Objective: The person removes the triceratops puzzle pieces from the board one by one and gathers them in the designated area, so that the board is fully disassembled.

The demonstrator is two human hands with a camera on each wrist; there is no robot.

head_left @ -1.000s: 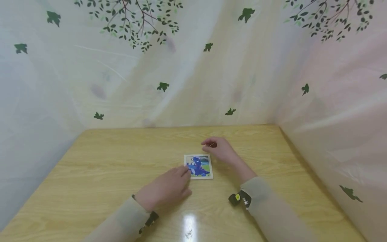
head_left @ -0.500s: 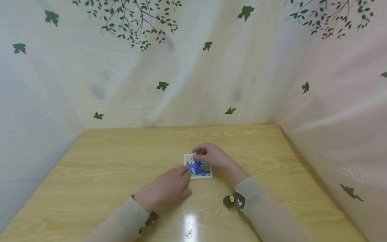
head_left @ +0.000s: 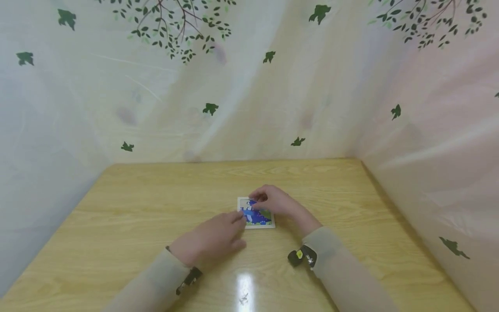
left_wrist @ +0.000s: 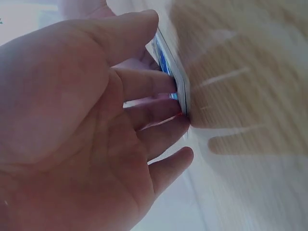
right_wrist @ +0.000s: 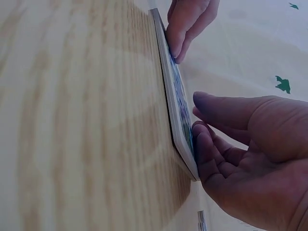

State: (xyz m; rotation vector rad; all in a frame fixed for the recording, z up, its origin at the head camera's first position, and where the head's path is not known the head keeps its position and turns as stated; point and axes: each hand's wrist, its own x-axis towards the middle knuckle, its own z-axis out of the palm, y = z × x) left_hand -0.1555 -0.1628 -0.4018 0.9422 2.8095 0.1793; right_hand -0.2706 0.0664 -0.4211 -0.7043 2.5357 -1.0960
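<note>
A small square picture puzzle in a white frame lies flat on the wooden table, showing a blue dinosaur with some green. My left hand reaches in from the left, its fingers extended, the fingertips at the frame's left edge. In the left wrist view, those fingers rest against the puzzle's edge. My right hand arches over the puzzle's upper right part, thumb and fingertips brought close together. In the right wrist view, the curled fingers are right at the picture surface; I cannot tell whether a piece is between thumb and fingertip.
The wooden table stretches around the puzzle. A pale curtain printed with leaves and branches stands behind and at both sides. Each wrist carries a dark strapped device.
My right hand has moved left and slightly down, from beyond the puzzle's upper right corner to over the picture. The left hand has stayed at the frame's left edge.
</note>
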